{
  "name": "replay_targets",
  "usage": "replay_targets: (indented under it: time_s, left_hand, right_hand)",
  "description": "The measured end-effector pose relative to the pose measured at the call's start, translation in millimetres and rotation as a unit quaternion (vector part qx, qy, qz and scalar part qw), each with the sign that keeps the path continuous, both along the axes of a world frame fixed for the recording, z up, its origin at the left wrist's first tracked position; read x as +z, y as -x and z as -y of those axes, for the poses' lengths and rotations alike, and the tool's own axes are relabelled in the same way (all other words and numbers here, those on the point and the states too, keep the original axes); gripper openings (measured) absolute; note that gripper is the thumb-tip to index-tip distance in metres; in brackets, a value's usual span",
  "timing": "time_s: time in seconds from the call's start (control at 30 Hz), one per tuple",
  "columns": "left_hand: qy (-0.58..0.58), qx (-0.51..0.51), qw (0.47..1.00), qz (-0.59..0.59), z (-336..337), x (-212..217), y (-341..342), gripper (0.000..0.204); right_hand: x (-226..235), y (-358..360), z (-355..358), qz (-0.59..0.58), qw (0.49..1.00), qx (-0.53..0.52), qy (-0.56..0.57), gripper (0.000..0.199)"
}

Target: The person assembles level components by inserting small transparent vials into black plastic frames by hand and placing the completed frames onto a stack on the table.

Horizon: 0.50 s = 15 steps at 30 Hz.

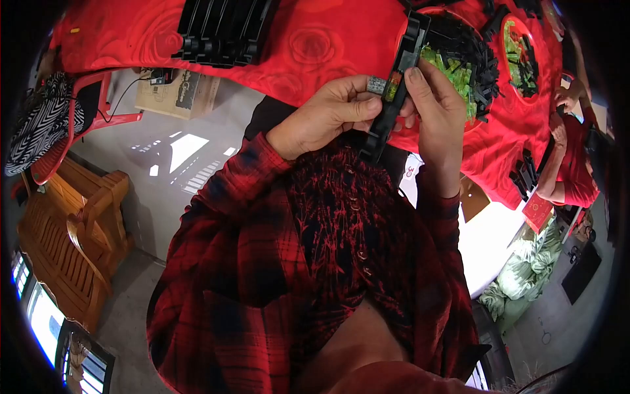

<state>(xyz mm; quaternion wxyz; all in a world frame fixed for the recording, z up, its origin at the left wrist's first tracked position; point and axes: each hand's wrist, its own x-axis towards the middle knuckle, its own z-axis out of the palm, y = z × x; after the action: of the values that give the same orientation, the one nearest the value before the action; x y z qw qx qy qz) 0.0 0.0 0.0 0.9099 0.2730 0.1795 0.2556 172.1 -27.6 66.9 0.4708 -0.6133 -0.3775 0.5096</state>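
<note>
Across the top of the view a table under a red rose-patterned cloth (315, 46) runs from edge to edge, its near edge dropping to bare grey floor (170, 164) on the person's left, where there is open room between the table and a wooden bench (72, 230). A red chair (98, 98) with a striped black-and-white cloth over it stands beyond the bench, and a cardboard box (177, 92) sits under the table edge. On the cloth lie a stack of long black plastic strips (223, 29) and a red tray (459, 65) heaped with green and black small parts, close to the table edge just beyond the hands. Another person in red (571, 171) works at the far right, well apart. Over the lap, just before the table edge, the left hand (328, 115) and right hand (436, 111) are both clamped on a long black strip (394, 92), which stands tilted, its top leaning away over the tray and its lower end toward the body. The left fingertips (367, 105) press a small grey piece (376, 84) against the strip's side, beside a small orange-and-green part (392, 85) set in the strip; the right thumb lies just beside that part.
</note>
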Motion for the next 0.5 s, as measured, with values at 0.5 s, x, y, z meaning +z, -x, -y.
replay_targets:
  time_s: [0.5]
  left_hand:
    - [0.024, 0.019, 0.999, -0.008, 3.7, -8.2, -1.6, 0.045]
  right_hand:
    - [-6.5, -2.8, -0.2, -0.014, 1.000, 0.000, 0.023, 0.039]
